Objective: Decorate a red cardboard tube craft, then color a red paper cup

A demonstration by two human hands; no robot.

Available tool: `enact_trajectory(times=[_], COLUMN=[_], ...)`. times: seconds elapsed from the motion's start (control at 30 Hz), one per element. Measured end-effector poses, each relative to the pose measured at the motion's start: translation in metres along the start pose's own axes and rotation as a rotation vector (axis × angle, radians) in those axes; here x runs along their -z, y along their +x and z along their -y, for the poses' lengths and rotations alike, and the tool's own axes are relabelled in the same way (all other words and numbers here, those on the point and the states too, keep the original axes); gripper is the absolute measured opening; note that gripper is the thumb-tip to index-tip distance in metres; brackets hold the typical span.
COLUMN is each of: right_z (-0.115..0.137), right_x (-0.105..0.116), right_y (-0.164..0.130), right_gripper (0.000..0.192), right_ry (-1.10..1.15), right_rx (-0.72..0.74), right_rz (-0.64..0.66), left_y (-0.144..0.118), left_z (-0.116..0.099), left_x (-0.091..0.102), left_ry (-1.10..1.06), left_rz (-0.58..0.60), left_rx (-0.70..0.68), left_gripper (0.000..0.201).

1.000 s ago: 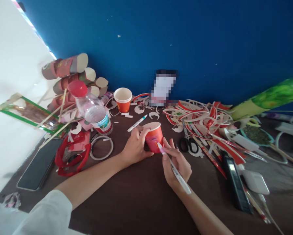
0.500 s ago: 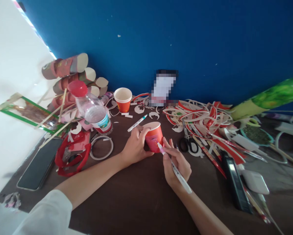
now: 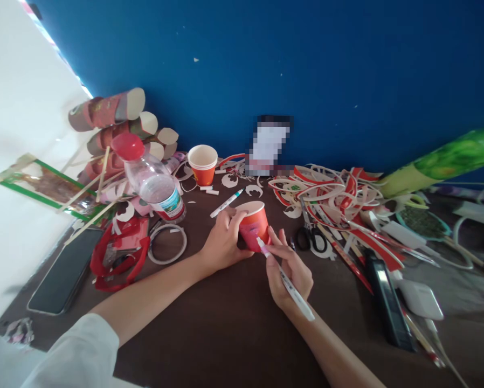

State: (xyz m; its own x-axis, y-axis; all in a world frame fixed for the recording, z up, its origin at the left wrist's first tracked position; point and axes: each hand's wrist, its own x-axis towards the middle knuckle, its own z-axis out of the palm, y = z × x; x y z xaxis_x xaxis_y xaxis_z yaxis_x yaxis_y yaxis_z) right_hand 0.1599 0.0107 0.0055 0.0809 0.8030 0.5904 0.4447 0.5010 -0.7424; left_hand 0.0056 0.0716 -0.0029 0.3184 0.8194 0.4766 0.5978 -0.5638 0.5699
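Left hand (image 3: 222,240) grips round orange-red paper cup (image 3: 256,219), right hand (image 3: 294,269) slim white plastic marker (image 3: 295,296); likely colouring; next stroke needs steadiness.

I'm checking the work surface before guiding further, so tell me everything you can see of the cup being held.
The cup looks like paper: red-orange outside, pale rim, purple-pink marks on the side facing the camera. It is mouth-up and slightly tilted, above the dark table; whether its base touches is unclear. The left hand grips its left side. The right hand is close at its lower right, with the tip of a white marker at the marked side.
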Motion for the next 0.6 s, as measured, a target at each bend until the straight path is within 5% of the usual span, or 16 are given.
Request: enact_trajectory(times=[0.6], right_z=[0.0015], right_x=[0.0016], right_y=[0.0008], right_gripper=[0.017], right_ry=[-0.008], right_rx=[-0.007], right_rz=[0.01], left_y=[-0.0004], left_z=[0.0003], left_x=[-0.0001], left_ry=[-0.007], left_rz=[0.005], left_rx=[0.005], left_gripper=[0.101])
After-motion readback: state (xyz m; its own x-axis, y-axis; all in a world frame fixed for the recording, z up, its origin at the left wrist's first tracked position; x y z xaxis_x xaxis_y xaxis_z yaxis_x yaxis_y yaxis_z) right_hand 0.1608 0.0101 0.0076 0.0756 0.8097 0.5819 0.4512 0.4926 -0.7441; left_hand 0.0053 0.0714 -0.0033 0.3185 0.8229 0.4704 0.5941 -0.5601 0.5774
